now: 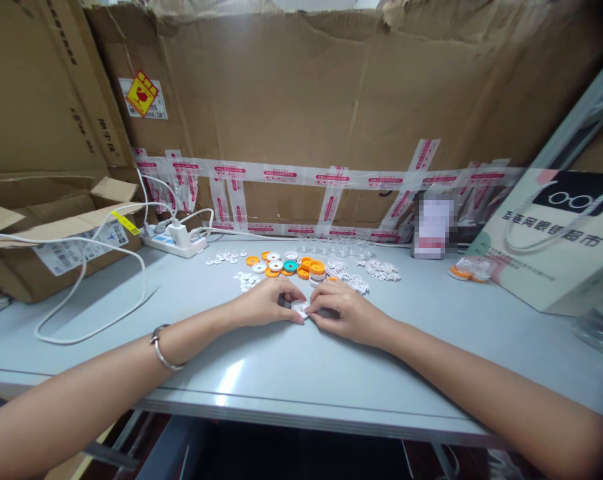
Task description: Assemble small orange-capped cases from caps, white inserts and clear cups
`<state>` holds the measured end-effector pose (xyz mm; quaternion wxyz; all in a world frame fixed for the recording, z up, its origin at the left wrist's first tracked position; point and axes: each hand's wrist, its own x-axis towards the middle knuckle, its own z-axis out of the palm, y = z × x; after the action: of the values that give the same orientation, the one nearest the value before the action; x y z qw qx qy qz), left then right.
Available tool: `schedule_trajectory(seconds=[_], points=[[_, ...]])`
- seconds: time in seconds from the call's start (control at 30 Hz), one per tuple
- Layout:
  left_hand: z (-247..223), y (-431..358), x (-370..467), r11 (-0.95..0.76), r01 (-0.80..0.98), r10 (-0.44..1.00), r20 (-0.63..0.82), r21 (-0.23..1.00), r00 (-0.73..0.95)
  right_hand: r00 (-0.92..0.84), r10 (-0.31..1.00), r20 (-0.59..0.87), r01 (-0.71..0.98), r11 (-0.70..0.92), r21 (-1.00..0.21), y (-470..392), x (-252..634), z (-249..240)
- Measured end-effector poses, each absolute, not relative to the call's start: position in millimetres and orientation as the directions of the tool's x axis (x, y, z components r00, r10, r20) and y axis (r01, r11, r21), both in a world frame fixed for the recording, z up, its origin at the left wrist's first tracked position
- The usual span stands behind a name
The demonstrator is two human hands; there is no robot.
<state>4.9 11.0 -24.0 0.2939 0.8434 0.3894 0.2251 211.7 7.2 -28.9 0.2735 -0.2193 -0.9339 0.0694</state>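
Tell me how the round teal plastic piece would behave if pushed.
The round teal plastic piece would probably slide rather than roll, since it sits broad side up. It seems stiff, its rim looking unbent. It might nudge the round orange plastic pieces beside it.

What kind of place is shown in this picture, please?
Perhaps a small hand-assembly workspace, possibly in a storage room: loose orange, white and teal round parts lie on a grey table, with a large taped cardboard box behind it.

Smooth plastic disc; glossy tabletop; matt cardboard carton.
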Motion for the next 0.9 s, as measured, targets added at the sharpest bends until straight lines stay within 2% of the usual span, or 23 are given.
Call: schedule_trajectory(seconds=[0.07,0.17,0.27,0.33,0.4,0.5,0.57,0.8,0.9], points=[[-23.9,10.9,4.4,-0.519,0.533,0.794,0.147,0.668,0.590,-0.699,0.490,0.521,0.366,0.871,-0.329,6.0,212.2,-21.6],[-23.4,9.8,3.7,-0.520,0.540,0.797,0.149,0.661,0.585,-0.479,0.627,0.615,0.408,0.779,-0.476,8.6,219.6,-5.9],[-21.8,8.0,3.5,-0.528,0.537,0.792,0.152,0.658,0.592,-0.315,0.701,0.640,0.513,0.693,-0.506,17.4,234.8,5.3],[-20.7,6.9,3.3,-0.523,0.543,0.795,0.146,0.657,0.589,-0.351,0.720,0.598,0.573,0.670,-0.471,24.5,244.8,6.6],[-19.9,6.2,2.7,-0.517,0.543,0.798,0.142,0.661,0.586,-0.463,0.721,0.516,0.597,0.684,-0.419,30.2,251.1,3.8],[-19.7,6.3,1.2,-0.520,0.530,0.791,0.143,0.669,0.595,-0.656,0.656,0.372,0.564,0.754,-0.336,33.9,252.4,-2.0],[-19.7,7.0,0.1,-0.531,0.523,0.782,0.149,0.666,0.605,-0.724,0.614,0.313,0.530,0.787,-0.316,33.5,250.7,-4.0],[-19.1,8.9,-5.0,-0.588,0.496,0.732,0.159,0.639,0.663,-0.756,0.567,0.326,0.469,0.817,-0.335,28.6,251.4,1.1],[-18.4,9.1,-5.3,-0.599,0.494,0.727,0.169,0.630,0.666,-0.703,0.610,0.364,0.515,0.791,-0.331,31.2,249.6,-1.2]])
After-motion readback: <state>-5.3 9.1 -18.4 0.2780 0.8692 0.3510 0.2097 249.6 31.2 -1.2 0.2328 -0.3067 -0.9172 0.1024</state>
